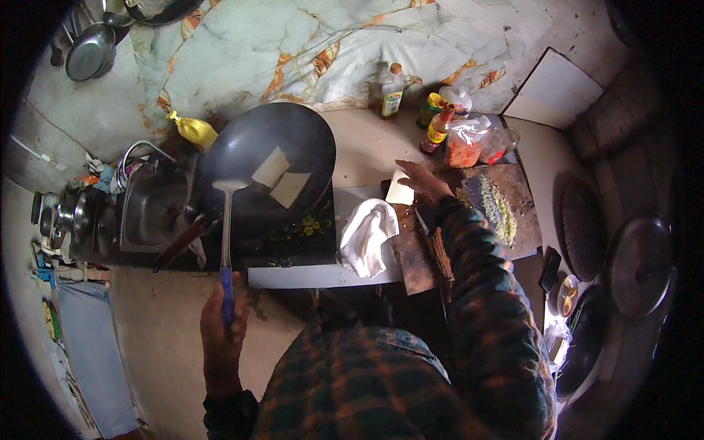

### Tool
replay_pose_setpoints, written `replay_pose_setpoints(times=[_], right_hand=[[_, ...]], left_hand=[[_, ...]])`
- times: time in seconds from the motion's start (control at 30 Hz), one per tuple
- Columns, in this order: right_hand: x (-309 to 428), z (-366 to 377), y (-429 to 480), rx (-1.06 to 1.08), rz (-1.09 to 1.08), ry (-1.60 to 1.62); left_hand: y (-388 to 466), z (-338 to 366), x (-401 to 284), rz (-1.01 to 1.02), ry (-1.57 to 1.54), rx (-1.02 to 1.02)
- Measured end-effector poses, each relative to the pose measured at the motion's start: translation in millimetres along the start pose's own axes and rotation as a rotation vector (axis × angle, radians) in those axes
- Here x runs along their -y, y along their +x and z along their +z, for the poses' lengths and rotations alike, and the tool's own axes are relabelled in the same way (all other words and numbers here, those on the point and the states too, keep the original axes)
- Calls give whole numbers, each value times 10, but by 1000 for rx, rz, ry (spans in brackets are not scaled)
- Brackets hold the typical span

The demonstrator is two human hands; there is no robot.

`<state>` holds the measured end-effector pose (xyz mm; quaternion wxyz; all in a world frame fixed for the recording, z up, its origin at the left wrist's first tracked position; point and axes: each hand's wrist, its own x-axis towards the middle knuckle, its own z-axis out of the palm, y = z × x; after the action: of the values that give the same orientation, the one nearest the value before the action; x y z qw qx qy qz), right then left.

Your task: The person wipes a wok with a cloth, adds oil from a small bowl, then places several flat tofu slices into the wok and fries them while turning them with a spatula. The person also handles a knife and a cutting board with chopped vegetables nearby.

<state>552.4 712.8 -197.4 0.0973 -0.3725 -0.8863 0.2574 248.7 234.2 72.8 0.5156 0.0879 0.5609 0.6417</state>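
Note:
My left hand (224, 324) grips the blue handle of a metal spatula (226, 220), whose blade is over the near left part of a black wok (275, 129). Two flat, pale rectangular pieces (290, 190) lie in the wok, and a faint haze hangs over it. My right hand (422, 180) is stretched out over the wooden cutting board (410, 256), its fingers at the top edge of another pale flat piece (400, 190); whether they grip it cannot be told. A knife (422, 220) lies beside that piece. Chopped greenish-white food (498, 212) sits further right on a dark blade.
A crumpled white cloth (368, 236) lies between wok and board. Behind stand an oil bottle (392, 93), a sauce bottle (437, 131) and a bag of red food (465, 146). A yellow squeeze bottle (195, 132) and a metal sink (157, 214) are left of the wok.

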Motion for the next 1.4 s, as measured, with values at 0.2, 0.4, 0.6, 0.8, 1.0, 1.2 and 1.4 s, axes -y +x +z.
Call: replay_pose_setpoints(times=[0.2,0.4,0.6,0.8,1.0,1.2,1.4], right_hand=[[79,104,61,-41,-28,-26],[108,-22,-57,-50,-58,-67],[452,-617,-139,-28,-302,-52],[1681,-1582,-77,-235,-486,-7],[2565,-1437,501,-160,-659,-26],[2655,-712,1306,-9,-933,-417],[2501,-243,1813,56,-1070,-474]], left_hand=[[-16,37,31,12,31,-45],[22,-86,52,4,-57,21],[49,-120,-2,-32,-91,20],[14,-159,-24,1,-30,6],[-7,-231,-21,-21,-61,8],[-96,-241,-38,-47,-34,-17],[-161,-236,-51,-71,-40,-52]])
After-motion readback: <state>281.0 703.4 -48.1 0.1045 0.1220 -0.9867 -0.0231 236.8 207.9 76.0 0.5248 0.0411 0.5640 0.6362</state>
